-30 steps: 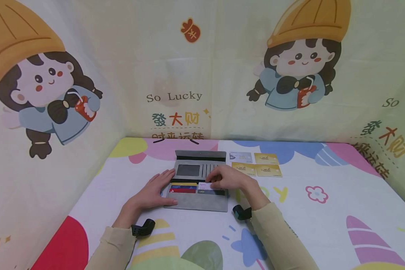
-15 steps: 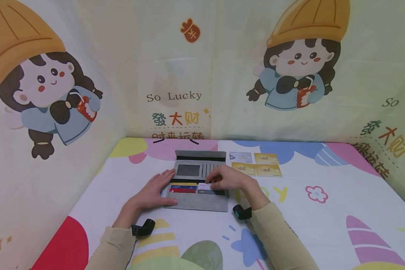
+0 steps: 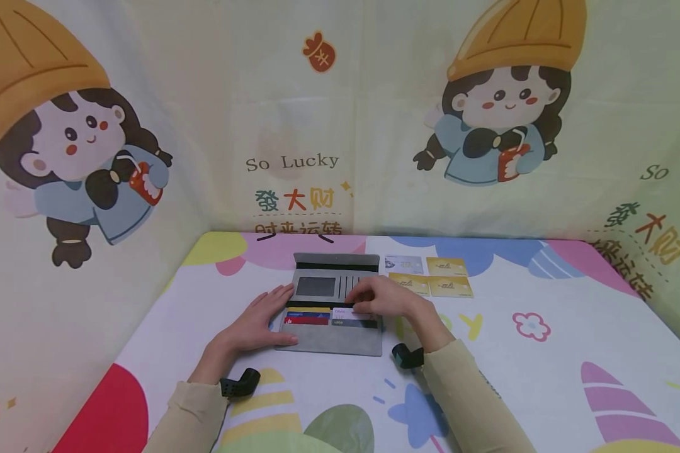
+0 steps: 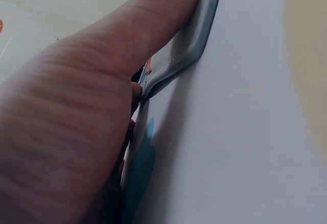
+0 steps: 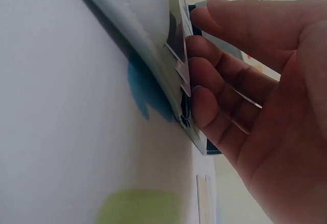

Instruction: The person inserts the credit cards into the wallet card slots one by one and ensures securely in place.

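Observation:
A grey long wallet (image 3: 328, 340) lies unfolded on the table in the head view. Its left pocket holds yellow, blue and red cards (image 3: 308, 315); on the right a white card (image 3: 340, 313) stands behind a dark grey one marked LOGO (image 3: 354, 323). My left hand (image 3: 255, 324) steadies the wallet's left side with spread fingers, its thumb (image 4: 148, 24) across the lower flap. My right hand (image 3: 385, 297), fingers bent, holds the white card at its upper edge. In the right wrist view my right fingertips (image 5: 203, 106) are right at the overlapping card edges.
Beyond my right hand, three gold cards (image 3: 451, 287) and one silver card (image 3: 403, 264) lie flat, beside the wallet's upper half. A printed cloth covers the table (image 3: 504, 390). Patterned hangings (image 3: 385, 126) rise behind its far edge and on the left.
My right fingertips have drawn back slightly along the white card, and a little more of its face shows. My left hand and the wallet stay where they were.

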Available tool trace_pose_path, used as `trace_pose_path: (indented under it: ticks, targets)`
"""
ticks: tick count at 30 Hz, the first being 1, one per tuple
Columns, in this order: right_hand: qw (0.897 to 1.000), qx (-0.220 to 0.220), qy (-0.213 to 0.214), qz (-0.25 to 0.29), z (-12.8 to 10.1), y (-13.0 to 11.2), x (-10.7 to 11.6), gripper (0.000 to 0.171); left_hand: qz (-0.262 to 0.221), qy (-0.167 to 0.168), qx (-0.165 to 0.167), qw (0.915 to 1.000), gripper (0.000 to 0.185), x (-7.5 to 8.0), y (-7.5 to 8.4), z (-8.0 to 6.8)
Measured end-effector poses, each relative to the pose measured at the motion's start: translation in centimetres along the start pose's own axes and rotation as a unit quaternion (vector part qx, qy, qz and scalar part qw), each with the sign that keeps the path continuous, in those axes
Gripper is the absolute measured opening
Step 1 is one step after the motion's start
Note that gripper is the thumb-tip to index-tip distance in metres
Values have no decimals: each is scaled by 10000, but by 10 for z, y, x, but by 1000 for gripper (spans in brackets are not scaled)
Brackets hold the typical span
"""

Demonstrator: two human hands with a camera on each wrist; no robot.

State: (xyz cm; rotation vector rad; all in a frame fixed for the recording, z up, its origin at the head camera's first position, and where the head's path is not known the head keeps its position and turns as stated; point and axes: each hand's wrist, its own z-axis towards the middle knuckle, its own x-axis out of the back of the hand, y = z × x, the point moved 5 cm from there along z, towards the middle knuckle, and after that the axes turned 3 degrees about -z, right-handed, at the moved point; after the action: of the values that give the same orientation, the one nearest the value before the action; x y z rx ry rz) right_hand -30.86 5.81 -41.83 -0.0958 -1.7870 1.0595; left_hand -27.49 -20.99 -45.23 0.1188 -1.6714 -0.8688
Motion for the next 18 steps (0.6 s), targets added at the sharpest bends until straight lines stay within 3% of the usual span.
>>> trace_pose_path:
  ticks: [10, 18]
  targets:
    - [9997, -6, 106, 226, -4, 5, 9, 23, 66, -93, 24, 9999, 108, 1, 0, 0]
    - [9983, 262, 493, 181, -11, 11, 28, 28, 32, -66, 11, 10000, 108, 1, 1, 0]
